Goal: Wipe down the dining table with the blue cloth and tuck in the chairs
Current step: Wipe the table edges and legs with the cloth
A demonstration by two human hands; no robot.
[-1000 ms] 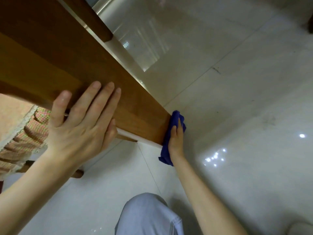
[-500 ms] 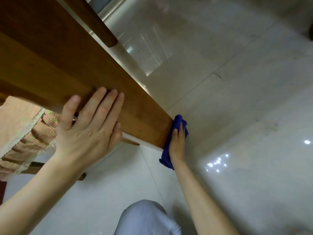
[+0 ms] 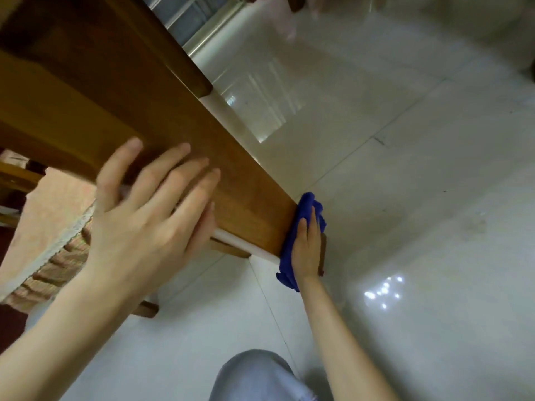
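Observation:
The brown wooden dining table (image 3: 121, 111) runs from the upper left down to a corner at centre right. My left hand (image 3: 150, 215) lies flat on the tabletop near its edge, fingers straight and spread. My right hand (image 3: 308, 244) presses the blue cloth (image 3: 291, 256) against the table's end face at the corner, fingers straight along the cloth. The cloth sticks out above and below that hand. A chair with a pink checked, lace-trimmed cushion (image 3: 49, 235) sits under the table at the left, its wooden frame mostly hidden.
Glossy white floor tiles (image 3: 405, 198) fill the right and bottom. My knee in light grey-blue trousers (image 3: 260, 377) shows at bottom centre. A table leg foot (image 3: 147, 309) stands on the floor below my left wrist. Another wooden leg (image 3: 202, 85) ends at the far side.
The view has shifted, so the table corner sits lower and further right in the frame. My right hand stays pressed on the cloth at the corner and my left hand stays flat on the top.

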